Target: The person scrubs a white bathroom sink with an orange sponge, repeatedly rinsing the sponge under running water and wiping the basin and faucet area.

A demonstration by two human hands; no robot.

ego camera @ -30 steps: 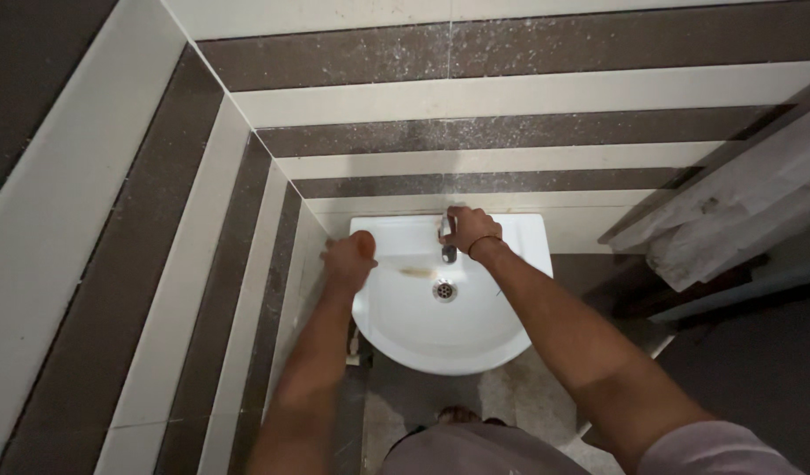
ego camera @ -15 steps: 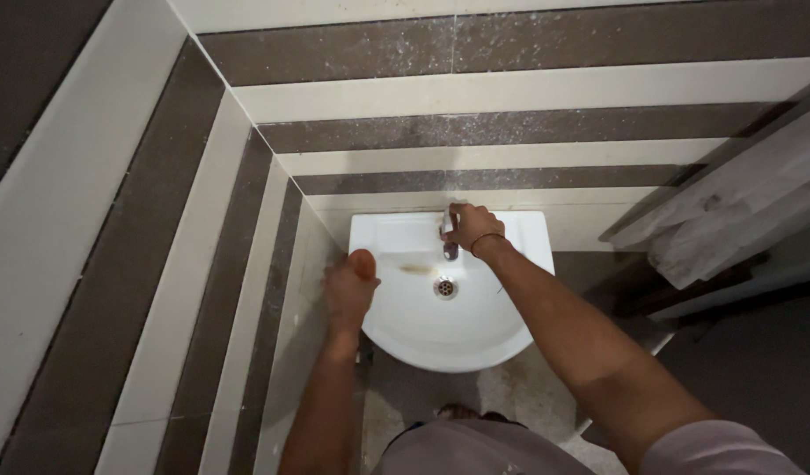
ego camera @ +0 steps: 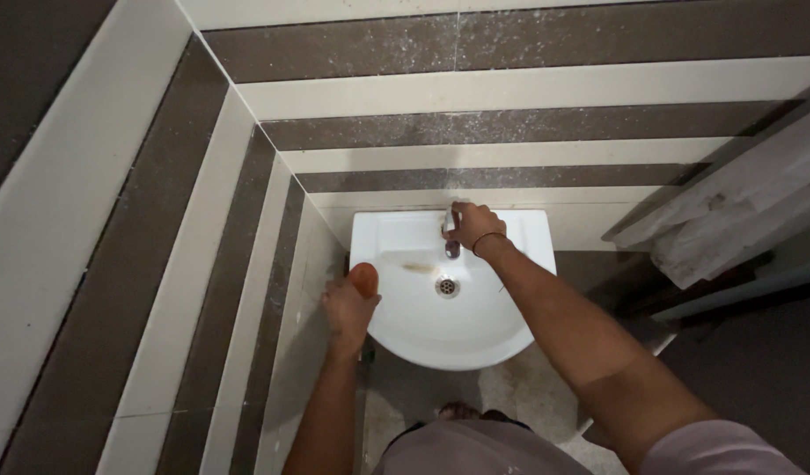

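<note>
Striped tiles [ego camera: 114,264] lined the corner wall at far left; your left hand [ego camera: 350,303] gripped the left rim of the white basin [ego camera: 449,339], fingers curled over its edge; your right hand [ego camera: 475,227] clenched the chrome tap [ego camera: 450,236] at the back, likely seating it; the next turn called for steady bracing.

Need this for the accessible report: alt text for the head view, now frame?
Seen from above, a person stands at a white sink in a corner of brown and cream striped tile walls. Their right hand grips the tap at the back of the sink; their left hand rests on its left rim. A brownish smear marks the bowl near the drain.
</note>
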